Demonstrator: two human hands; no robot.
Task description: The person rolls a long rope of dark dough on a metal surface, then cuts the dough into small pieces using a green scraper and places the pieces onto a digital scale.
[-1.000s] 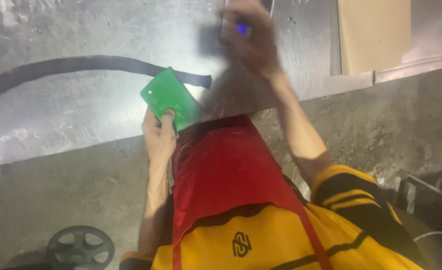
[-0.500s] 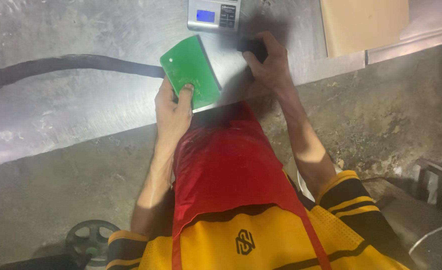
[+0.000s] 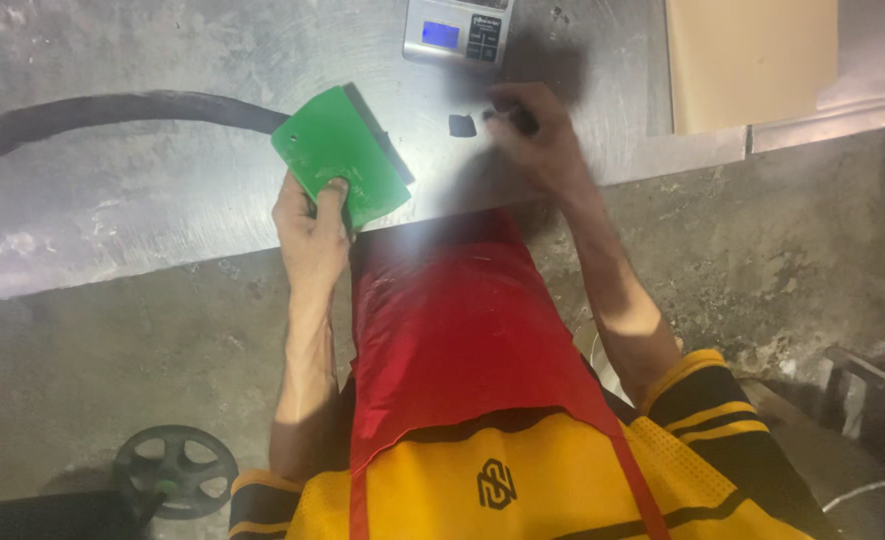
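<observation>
While the left hand point(image 3: 311, 222) sits at the centre-left of the frame, its fingers are clenched around the lower edge of a flat green card point(image 3: 341, 156), thumb pressed onto its face, the card tilted over the near edge of the worktop point(image 3: 113, 200). Over to the upper centre, the right hand point(image 3: 538, 140) is blurred, fingers pinched on a small dark object point(image 3: 508, 115); what it is, I cannot tell. Just left of it a small dark square piece point(image 3: 462, 125) lies on the metal. At the top edge sits a grey digital scale point(image 3: 460, 30), a black hose point(image 3: 113, 108) curves across the upper left, a tan board point(image 3: 753, 60) fills the upper right. Below, bare concrete floor point(image 3: 83, 350) and a dark wheel point(image 3: 175, 470) at lower left.
</observation>
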